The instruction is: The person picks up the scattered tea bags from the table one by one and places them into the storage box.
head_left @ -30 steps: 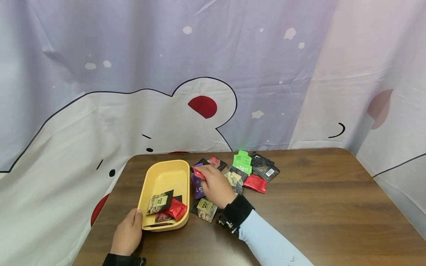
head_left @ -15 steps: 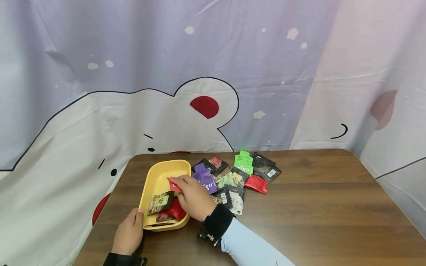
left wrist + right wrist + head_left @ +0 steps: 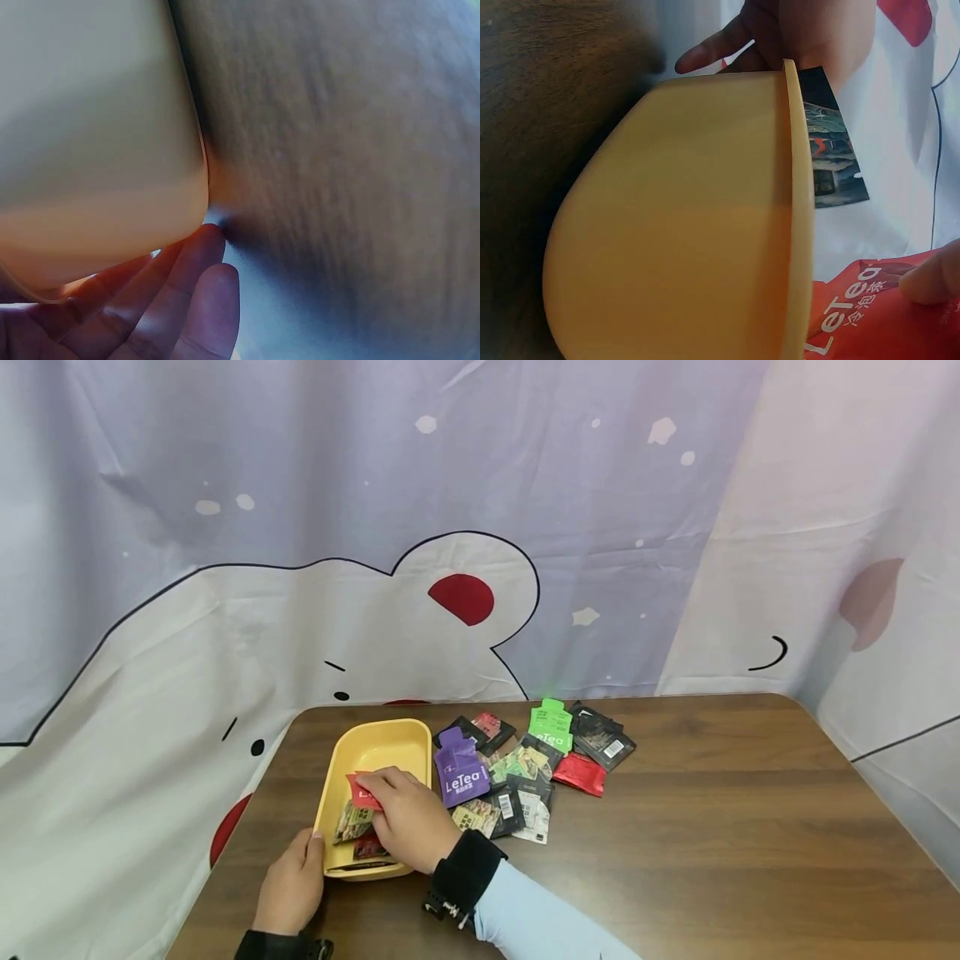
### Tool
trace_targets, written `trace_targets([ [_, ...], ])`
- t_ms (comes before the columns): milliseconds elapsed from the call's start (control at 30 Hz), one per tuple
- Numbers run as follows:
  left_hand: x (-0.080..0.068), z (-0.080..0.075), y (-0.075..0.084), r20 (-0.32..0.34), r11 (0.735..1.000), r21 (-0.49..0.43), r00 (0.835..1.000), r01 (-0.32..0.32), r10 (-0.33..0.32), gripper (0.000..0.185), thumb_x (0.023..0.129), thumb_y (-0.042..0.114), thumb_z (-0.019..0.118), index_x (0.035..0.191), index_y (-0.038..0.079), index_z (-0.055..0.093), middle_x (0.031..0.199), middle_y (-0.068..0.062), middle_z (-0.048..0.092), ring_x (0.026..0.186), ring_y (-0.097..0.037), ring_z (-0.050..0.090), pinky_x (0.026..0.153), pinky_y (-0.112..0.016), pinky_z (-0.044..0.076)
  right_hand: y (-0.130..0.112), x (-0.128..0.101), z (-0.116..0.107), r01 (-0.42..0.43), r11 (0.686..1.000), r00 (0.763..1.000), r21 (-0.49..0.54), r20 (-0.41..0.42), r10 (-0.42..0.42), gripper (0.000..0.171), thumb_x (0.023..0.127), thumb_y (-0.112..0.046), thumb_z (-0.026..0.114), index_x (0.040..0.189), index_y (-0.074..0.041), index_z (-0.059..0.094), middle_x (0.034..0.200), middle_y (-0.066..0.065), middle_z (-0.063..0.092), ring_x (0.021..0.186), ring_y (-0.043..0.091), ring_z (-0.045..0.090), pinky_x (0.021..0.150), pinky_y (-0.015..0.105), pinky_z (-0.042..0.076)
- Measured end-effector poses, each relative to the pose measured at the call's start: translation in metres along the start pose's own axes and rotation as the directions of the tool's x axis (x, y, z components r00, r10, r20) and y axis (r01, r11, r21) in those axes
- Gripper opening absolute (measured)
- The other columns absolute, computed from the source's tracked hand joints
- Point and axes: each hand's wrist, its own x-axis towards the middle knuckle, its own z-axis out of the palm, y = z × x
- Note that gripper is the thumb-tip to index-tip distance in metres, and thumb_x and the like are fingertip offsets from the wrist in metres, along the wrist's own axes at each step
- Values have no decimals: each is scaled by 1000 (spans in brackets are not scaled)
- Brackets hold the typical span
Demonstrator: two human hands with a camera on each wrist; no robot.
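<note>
A yellow plastic tray (image 3: 378,732) stands at the table's left, with several tea sachets lying in its near half. My left hand (image 3: 291,885) grips its near left side, thumb at the rim and fingers against the outer wall, as the left wrist view shows. Over the tray, my right hand (image 3: 412,822) pinches a red LeTea sachet (image 3: 885,311). Below that sachet, a dark patterned sachet (image 3: 351,821) leans inside the tray; the right hand hides part of the contents.
Right of the tray is a loose pile: a purple LeTea sachet (image 3: 460,772), a green sachet (image 3: 551,728), a red foil packet (image 3: 580,774) and several black ones. Brown wooden table (image 3: 712,827) extends rightward. A printed curtain (image 3: 600,527) hangs behind.
My right hand has carried the red sachet leftward from the pile to over the tray. The purple sachet and others it covered now show. The left hand keeps its grip.
</note>
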Motion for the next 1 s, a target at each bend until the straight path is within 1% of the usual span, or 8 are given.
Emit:
trace_targets([
  [200, -1, -1, 2, -16, 1000, 0, 1000, -15, 15, 56, 111, 35, 23, 145, -5, 42, 141, -31, 52, 131, -50, 51, 102, -64, 42, 1, -1, 0, 8, 1000, 1000, 0, -2, -8, 52, 97, -13, 61, 148, -17, 51, 133, 0, 61, 119, 11, 60, 103, 26, 49],
  [367, -2, -1, 2, -26, 1000, 2, 999, -21, 21, 54, 111, 34, 24, 143, -5, 44, 136, -30, 56, 123, -46, 57, 96, -62, 45, 2, -1, 2, 20, 1000, 1000, -12, -9, -20, 51, 96, -12, 61, 147, -16, 52, 133, 0, 61, 119, 11, 60, 102, 26, 50],
  [500, -1, -1, 1, -21, 1000, -1, 1000, -12, 12, 55, 111, 35, 24, 143, -5, 44, 136, -30, 56, 120, -44, 58, 96, -61, 46, 3, -1, 3, 31, 999, 999, -10, -9, -31, 51, 96, -13, 61, 147, -15, 52, 134, 0, 60, 119, 11, 60, 103, 26, 49],
  [600, -1, -1, 2, -7, 1000, -4, 1000, -4, 3, 58, 111, 38, 22, 145, -5, 42, 139, -30, 54, 124, -46, 56, 98, -62, 45, 3, -2, 3, 51, 998, 999, -23, 13, -51, 56, 98, -25, 62, 150, -16, 47, 139, 2, 58, 125, 14, 58, 107, 30, 48],
  [700, -1, -1, 1, 2, 1000, -5, 1000, -8, 8, 59, 111, 39, 21, 146, -5, 41, 143, -31, 51, 130, -48, 52, 101, -63, 43, 4, -2, 3, 72, 997, 996, -26, 53, -71, 68, 97, -42, 62, 155, -17, 39, 145, 5, 53, 133, 18, 54, 111, 34, 44],
  [767, -1, -1, 1, 7, 1000, -5, 1000, -13, 13, 60, 111, 40, 21, 147, -5, 40, 144, -32, 49, 132, -49, 50, 102, -64, 42, 5, -3, 2, 80, 997, 994, -21, 72, -79, 75, 96, -49, 63, 157, -17, 35, 148, 6, 51, 137, 19, 51, 114, 36, 42],
  [867, -1, -2, 1, 7, 1000, -7, 1000, -20, 20, 60, 111, 39, 21, 147, -5, 41, 145, -32, 49, 133, -50, 49, 102, -64, 42, 5, -3, 1, 84, 996, 993, -8, 80, -83, 75, 96, -51, 62, 157, -17, 34, 151, 6, 48, 140, 20, 48, 116, 38, 40],
  [1000, -2, -2, 1, 1, 1000, -6, 1000, -28, 28, 58, 111, 37, 22, 146, -6, 42, 142, -32, 51, 130, -50, 51, 100, -64, 44, 6, -3, -1, 91, 996, 993, -4, 75, -91, 73, 97, -50, 61, 157, -17, 36, 154, 6, 46, 143, 21, 46, 117, 40, 38],
])
